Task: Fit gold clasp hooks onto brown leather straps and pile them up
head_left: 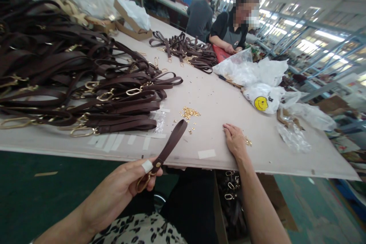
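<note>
My left hand (134, 177), with a white patch of tape on its thumb, is closed on a dark brown leather wrist strap (173, 143). The loop points up and away over the table edge. A gold rivet (158, 164) sits near its base, and a gold clasp (143, 182) hangs at my fingers. On the tabletop rests my right hand (236, 141), palm down with fingers stretched out. Just right of it lies a small group of gold rivet pieces (248, 141). A larger pile of gold rivet pieces (190, 113) is farther left.
A big heap of brown straps (71, 72) with gold clasps covers the left of the table (200, 91). More straps (188, 51) lie at the far side, near a seated co-worker (236, 23). Plastic bags (265, 97) stand right. Below the edge, a box holds straps (233, 202).
</note>
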Demonstrator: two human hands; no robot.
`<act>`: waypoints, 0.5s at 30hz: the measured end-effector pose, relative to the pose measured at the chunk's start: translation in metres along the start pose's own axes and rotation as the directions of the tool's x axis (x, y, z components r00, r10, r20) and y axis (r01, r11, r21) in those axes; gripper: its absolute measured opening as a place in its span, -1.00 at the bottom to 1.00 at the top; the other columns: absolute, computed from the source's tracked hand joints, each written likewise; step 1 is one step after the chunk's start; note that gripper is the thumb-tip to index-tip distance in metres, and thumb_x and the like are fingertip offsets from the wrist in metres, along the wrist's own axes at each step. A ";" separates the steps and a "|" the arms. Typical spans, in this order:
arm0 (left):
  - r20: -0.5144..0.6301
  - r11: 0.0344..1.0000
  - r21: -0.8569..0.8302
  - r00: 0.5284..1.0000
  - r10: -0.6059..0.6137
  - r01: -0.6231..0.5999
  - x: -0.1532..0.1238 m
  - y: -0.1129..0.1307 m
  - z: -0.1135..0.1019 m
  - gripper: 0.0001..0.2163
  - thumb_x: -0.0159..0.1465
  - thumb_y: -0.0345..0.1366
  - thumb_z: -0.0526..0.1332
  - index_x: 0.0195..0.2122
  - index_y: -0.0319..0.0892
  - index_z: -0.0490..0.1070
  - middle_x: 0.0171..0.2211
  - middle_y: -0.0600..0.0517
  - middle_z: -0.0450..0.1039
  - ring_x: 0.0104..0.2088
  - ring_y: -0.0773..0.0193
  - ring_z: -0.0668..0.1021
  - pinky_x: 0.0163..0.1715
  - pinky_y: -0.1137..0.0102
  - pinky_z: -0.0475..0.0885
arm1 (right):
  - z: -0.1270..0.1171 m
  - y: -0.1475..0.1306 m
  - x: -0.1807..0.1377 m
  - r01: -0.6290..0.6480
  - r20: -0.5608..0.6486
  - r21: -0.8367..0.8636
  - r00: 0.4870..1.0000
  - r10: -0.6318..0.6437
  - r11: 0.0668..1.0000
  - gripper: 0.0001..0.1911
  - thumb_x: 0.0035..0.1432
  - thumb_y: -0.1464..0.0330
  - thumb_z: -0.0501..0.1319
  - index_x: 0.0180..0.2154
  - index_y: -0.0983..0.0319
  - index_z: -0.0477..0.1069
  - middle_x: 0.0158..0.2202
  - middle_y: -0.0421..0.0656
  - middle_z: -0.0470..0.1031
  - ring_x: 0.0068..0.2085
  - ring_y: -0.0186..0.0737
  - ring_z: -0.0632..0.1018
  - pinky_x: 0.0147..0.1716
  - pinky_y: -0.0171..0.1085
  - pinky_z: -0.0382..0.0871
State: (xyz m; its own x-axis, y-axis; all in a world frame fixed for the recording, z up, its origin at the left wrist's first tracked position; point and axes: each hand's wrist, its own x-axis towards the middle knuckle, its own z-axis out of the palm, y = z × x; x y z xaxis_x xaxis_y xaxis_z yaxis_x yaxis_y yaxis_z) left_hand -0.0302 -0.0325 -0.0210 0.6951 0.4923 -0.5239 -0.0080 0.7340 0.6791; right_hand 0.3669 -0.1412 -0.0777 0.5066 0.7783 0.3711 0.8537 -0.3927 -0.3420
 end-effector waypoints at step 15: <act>0.024 0.996 0.093 1.000 -0.019 0.016 0.004 -0.012 -0.017 -0.64 0.05 -0.22 0.52 -0.13 -0.09 0.55 -0.25 0.09 0.50 -0.41 0.41 0.55 -0.37 0.54 0.47 | -0.030 0.020 -0.030 -0.184 -0.105 -0.028 0.978 0.181 0.982 -0.38 0.33 0.05 -0.06 0.14 0.35 0.40 0.16 0.19 0.42 0.27 0.13 0.31 0.28 0.21 0.09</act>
State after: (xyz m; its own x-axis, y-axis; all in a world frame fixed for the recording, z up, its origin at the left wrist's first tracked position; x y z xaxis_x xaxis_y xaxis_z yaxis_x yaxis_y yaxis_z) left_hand -0.0394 -0.0311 -0.0402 0.7120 0.4673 -0.5241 0.0701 0.6954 0.7152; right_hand 0.3725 -0.1871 -0.0697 0.6623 0.6387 0.3917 0.7486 -0.5429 -0.3805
